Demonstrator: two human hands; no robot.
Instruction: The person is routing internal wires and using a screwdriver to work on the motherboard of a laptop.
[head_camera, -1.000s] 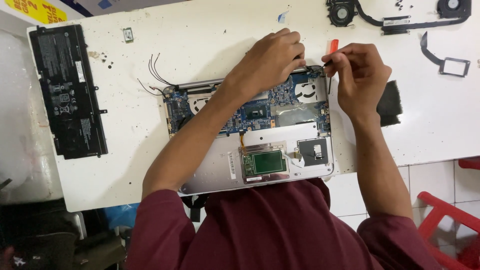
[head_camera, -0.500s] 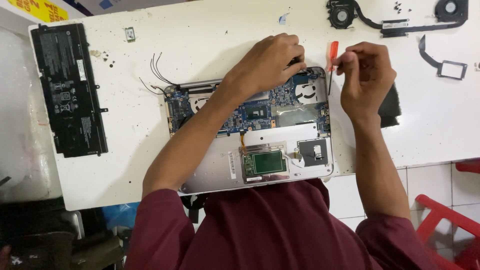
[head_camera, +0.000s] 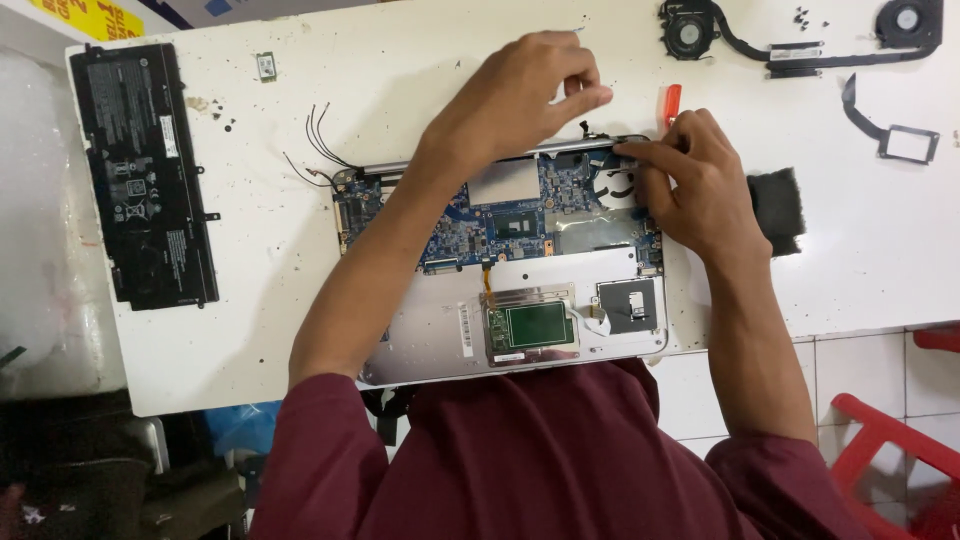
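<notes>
Red-handled screwdriver (head_camera: 672, 102) sits gripped in the right hand (head_camera: 700, 185), fingers closed, fingertips pressed to the opened laptop (head_camera: 500, 260) at its top edge. Left hand (head_camera: 520, 95) hovers pinched above the hinge; contents indiscernible. Best practice: steady the blue board (head_camera: 470, 235), lift gently. Battery (head_camera: 140, 170) lies well apart, left.

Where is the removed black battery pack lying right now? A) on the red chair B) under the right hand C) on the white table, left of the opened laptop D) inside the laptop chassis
C: the black battery pack lies flat on the white table, left of the opened laptop and apart from both hands.
</notes>
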